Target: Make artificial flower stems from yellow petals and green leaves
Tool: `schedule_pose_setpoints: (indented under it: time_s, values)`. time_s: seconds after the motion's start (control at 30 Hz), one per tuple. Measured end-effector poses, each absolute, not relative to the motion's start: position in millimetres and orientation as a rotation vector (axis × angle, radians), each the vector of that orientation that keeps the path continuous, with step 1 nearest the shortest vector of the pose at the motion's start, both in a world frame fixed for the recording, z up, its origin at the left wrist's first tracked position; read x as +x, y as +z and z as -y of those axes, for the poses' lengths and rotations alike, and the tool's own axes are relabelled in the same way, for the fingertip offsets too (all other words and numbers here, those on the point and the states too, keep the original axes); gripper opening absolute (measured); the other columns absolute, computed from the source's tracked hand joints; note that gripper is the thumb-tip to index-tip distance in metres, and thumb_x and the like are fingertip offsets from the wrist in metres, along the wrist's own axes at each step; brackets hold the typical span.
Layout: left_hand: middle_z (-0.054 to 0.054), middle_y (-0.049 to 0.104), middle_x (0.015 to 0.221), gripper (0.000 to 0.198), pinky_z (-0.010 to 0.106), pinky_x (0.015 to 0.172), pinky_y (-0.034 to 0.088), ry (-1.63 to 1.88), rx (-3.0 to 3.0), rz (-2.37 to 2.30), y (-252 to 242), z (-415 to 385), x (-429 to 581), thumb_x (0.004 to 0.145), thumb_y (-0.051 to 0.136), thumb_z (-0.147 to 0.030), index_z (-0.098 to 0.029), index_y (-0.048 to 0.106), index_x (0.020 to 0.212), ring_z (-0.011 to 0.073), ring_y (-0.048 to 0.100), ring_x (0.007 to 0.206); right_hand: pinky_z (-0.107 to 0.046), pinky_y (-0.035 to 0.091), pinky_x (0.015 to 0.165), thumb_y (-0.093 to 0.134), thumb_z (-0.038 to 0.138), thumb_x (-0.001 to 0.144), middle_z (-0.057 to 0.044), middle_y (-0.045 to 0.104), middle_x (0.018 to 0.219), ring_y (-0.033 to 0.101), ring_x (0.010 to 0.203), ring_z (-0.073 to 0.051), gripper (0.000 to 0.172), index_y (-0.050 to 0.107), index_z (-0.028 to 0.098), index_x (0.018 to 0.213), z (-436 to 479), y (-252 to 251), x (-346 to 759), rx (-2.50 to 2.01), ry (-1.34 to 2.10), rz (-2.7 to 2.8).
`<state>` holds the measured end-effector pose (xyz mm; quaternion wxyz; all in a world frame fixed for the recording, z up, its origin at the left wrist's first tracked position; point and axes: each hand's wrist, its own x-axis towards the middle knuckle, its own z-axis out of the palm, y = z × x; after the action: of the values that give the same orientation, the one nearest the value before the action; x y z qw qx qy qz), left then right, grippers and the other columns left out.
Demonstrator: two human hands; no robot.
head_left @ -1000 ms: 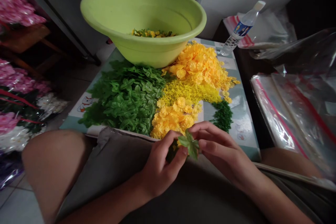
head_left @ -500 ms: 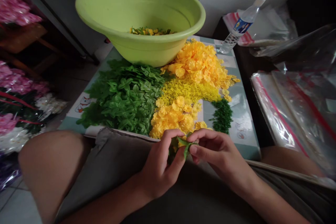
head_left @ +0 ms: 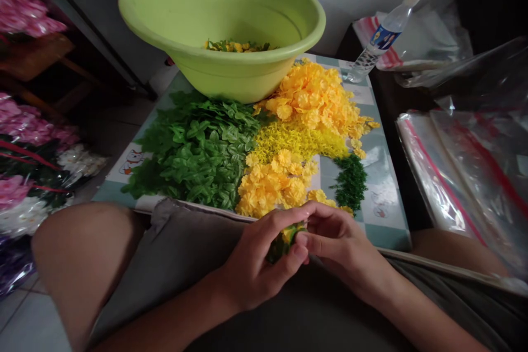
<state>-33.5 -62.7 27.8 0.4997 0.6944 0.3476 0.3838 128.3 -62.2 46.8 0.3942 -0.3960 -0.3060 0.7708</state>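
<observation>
We've a green-yellow sprig (head_left: 289, 232) pinched between left hand (head_left: 258, 261) and right hand (head_left: 344, 243), by the surface's (head_left: 385, 179) near edge; wall (head_left: 344, 3) beyond.

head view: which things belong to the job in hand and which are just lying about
Likely part of the job:
small flower piece, held by the left hand and right hand
green leaves
orange flowers
yellow sprigs
dark green sprigs
basin, yellow and green pieces inside

Seemingly just lying about:
bottle
plastic bags
pink flowers
</observation>
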Motion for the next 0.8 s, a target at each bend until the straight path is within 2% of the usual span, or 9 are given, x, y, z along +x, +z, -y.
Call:
schedule_pose_setpoints:
  time_s: [0.13, 0.3, 0.5, 0.67, 0.8]
  values:
    - [0.004, 0.066, 0.11, 0.033, 0.03, 0.083, 0.052, 1.0, 1.688, -0.891, 28, 64, -33, 0.091, 0.048, -0.022, -0.028, 0.047, 0.123, 0.0169, 0.064, 0.095, -0.021, 0.046, 0.065, 0.07, 0.024, 0.079, 0.001, 0.06, 0.074, 0.056, 0.066, -0.009, 0.015, 0.066, 0.019, 0.092, 60, 47, 132, -0.94, 2.008, 0.735]
    - [0.002, 0.065, 0.104, 0.029, 0.025, 0.082, 0.051, 1.03, 1.654, -0.878, 27, 64, -33, 0.092, 0.045, -0.018, -0.028, 0.046, 0.119, 0.0136, 0.063, 0.092, -0.019, 0.044, 0.065, 0.071, 0.02, 0.079, 0.001, 0.06, 0.073, 0.055, 0.066, -0.007, 0.011, 0.065, 0.018, 0.087, 59, 42, 132, -0.912, 1.981, 0.796]
    - [-0.002, 0.065, 0.1, 0.028, 0.022, 0.084, 0.048, 0.979, 1.639, -0.925, 27, 64, -33, 0.091, 0.048, -0.017, -0.032, 0.047, 0.116, 0.011, 0.062, 0.092, -0.018, 0.044, 0.065, 0.075, 0.02, 0.075, 0.002, 0.059, 0.07, 0.055, 0.064, -0.006, 0.015, 0.064, 0.017, 0.084, 58, 38, 129, -0.946, 1.975, 0.765]
    - [-0.004, 0.064, 0.108, 0.028, 0.021, 0.091, 0.043, 0.939, 1.618, -0.976, 28, 62, -33, 0.091, 0.051, -0.019, -0.035, 0.05, 0.114, 0.0102, 0.059, 0.101, -0.017, 0.044, 0.063, 0.079, 0.02, 0.069, 0.003, 0.059, 0.067, 0.055, 0.062, -0.005, 0.021, 0.064, 0.016, 0.083, 56, 38, 130, -0.963, 1.989, 0.717]
    - [-0.007, 0.065, 0.098, 0.022, 0.017, 0.082, 0.045, 0.896, 1.551, -0.963, 30, 58, -33, 0.089, 0.054, -0.02, -0.033, 0.052, 0.107, 0.0084, 0.06, 0.09, -0.017, 0.045, 0.064, 0.08, 0.021, 0.067, 0.003, 0.059, 0.068, 0.055, 0.063, -0.005, 0.025, 0.063, 0.016, 0.083, 56, 37, 127, -1.007, 1.996, 0.697]
